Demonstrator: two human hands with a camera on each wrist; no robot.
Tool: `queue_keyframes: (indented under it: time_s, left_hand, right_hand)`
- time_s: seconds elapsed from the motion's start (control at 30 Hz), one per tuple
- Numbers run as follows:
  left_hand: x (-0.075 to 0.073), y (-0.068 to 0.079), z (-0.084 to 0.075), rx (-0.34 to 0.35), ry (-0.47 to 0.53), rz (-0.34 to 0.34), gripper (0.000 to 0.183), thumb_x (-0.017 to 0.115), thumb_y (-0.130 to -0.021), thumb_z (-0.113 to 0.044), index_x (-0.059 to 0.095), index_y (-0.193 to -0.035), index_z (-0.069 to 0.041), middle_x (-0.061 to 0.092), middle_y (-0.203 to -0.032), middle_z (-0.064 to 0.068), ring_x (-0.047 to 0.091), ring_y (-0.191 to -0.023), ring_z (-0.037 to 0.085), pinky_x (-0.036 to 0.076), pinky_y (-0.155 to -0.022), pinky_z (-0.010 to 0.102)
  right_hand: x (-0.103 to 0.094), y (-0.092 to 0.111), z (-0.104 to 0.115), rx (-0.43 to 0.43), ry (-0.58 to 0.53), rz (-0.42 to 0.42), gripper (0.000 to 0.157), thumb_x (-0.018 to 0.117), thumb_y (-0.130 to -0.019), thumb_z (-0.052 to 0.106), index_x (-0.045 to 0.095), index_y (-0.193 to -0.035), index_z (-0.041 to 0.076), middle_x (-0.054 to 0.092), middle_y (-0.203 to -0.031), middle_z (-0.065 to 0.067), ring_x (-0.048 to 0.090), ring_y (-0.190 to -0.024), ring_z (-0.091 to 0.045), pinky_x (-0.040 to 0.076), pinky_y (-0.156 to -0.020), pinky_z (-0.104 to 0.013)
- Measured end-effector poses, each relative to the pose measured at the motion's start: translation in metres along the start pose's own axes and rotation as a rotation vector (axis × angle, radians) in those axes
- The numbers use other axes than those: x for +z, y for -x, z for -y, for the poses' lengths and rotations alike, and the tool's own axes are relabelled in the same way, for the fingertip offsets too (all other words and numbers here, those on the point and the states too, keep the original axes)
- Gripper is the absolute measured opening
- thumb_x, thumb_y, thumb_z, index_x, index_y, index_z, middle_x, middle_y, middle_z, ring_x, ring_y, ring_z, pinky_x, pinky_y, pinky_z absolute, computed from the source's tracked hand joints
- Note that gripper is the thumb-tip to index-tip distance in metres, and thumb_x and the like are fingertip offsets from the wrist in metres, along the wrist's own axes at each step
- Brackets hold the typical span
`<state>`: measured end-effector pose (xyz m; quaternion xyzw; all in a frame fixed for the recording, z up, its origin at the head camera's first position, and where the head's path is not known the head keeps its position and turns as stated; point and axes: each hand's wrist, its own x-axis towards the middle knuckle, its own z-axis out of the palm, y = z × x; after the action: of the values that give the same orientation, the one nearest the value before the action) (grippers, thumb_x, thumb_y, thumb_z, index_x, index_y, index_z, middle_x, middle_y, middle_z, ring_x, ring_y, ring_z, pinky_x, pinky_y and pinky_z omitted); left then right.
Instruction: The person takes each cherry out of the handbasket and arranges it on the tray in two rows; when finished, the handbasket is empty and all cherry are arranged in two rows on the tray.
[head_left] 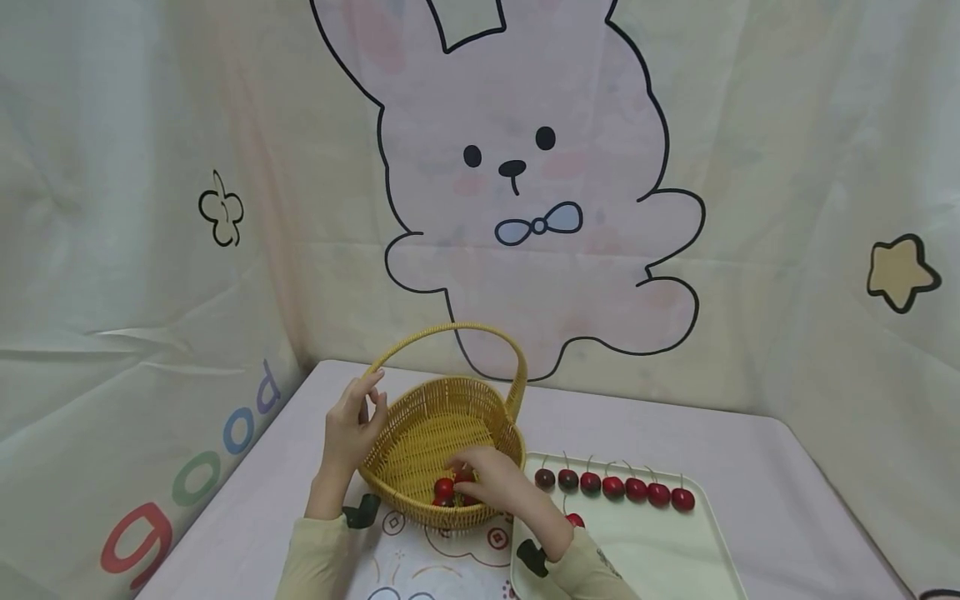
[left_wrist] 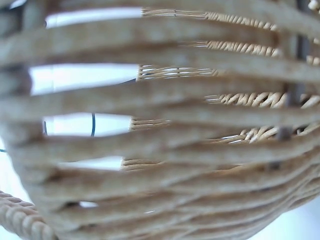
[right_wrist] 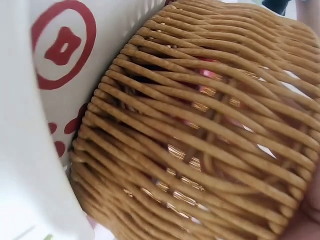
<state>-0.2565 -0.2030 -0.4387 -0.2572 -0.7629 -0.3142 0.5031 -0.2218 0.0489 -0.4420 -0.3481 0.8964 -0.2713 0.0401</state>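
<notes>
Wicker basket (head_left: 423, 433) crowds my wrist cams. Right hand (head_left: 498, 481) is over cherries (head_left: 444, 487) inside, left hand (head_left: 348, 433) by the handle (head_left: 480, 327); can't tell if fingers (head_left: 467, 457) are clamped. Leaning on the rim could tip it.

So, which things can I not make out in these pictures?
Head view: right hand covers some cherries in the basket; number and grip unclear.
Head view: left hand covers the handle's left end.
Head view: bottom edge cuts off the tray.
Right wrist view: basket weave blocks most contents.
</notes>
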Motion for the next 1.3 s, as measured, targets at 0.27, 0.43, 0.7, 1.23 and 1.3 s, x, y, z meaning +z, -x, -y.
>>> queue_keyframes:
  time_s: [0.27, 0.43, 0.7, 1.23, 1.3]
  left_hand:
    - [0.000, 0.000, 0.000, -0.001, -0.016, -0.003, 0.034, 0.047, -0.095, -0.025, 0.052, -0.125, -0.012, 0.048, -0.077, -0.003, 0.026, -0.055, -0.006, 0.027, -0.044, 0.012]
    - [-0.001, 0.000, -0.001, 0.000, -0.009, -0.006, 0.034, 0.046, -0.095, -0.024, 0.052, -0.125, -0.012, 0.049, -0.077, -0.002, 0.026, -0.055, -0.006, 0.027, -0.044, 0.011]
    - [-0.001, 0.000, -0.002, 0.002, -0.003, -0.006, 0.034, 0.047, -0.094, -0.023, 0.052, -0.125, -0.011, 0.049, -0.078, -0.002, 0.027, -0.055, -0.005, 0.027, -0.044, 0.011]
    - [0.000, 0.000, -0.001, 0.001, -0.008, 0.001, 0.034, 0.047, -0.095, -0.024, 0.052, -0.125, -0.011, 0.049, -0.078, -0.002, 0.027, -0.054, -0.004, 0.027, -0.044, 0.011]
    - [0.000, 0.000, -0.001, -0.002, -0.010, 0.003, 0.034, 0.047, -0.095, -0.024, 0.052, -0.126, -0.011, 0.048, -0.078, -0.003, 0.027, -0.054, -0.004, 0.027, -0.044, 0.011]
  right_hand:
    - [0.007, -0.013, 0.001, 0.010, -0.024, 0.028, 0.026, 0.067, -0.084, 0.012, 0.066, -0.110, 0.009, 0.065, -0.097, -0.003, 0.060, -0.084, -0.013, 0.047, -0.069, -0.020]
    - [0.013, -0.019, 0.001, 0.009, 0.011, 0.048, 0.027, 0.069, -0.082, 0.015, 0.067, -0.108, 0.010, 0.066, -0.093, -0.001, 0.059, -0.083, -0.009, 0.047, -0.070, -0.019]
    - [0.019, -0.026, 0.003, 0.007, 0.072, 0.079, 0.026, 0.070, -0.082, 0.019, 0.069, -0.106, 0.011, 0.067, -0.092, 0.003, 0.058, -0.081, -0.004, 0.048, -0.071, -0.019]
    - [0.021, -0.027, 0.005, -0.057, 0.141, 0.083, 0.021, 0.068, -0.083, 0.019, 0.069, -0.103, 0.012, 0.068, -0.094, 0.004, 0.062, -0.086, -0.007, 0.048, -0.074, -0.020]
    - [0.021, -0.027, 0.005, -0.061, 0.140, 0.076, 0.021, 0.068, -0.084, 0.019, 0.069, -0.103, 0.012, 0.068, -0.092, 0.004, 0.061, -0.084, -0.007, 0.047, -0.073, -0.019]
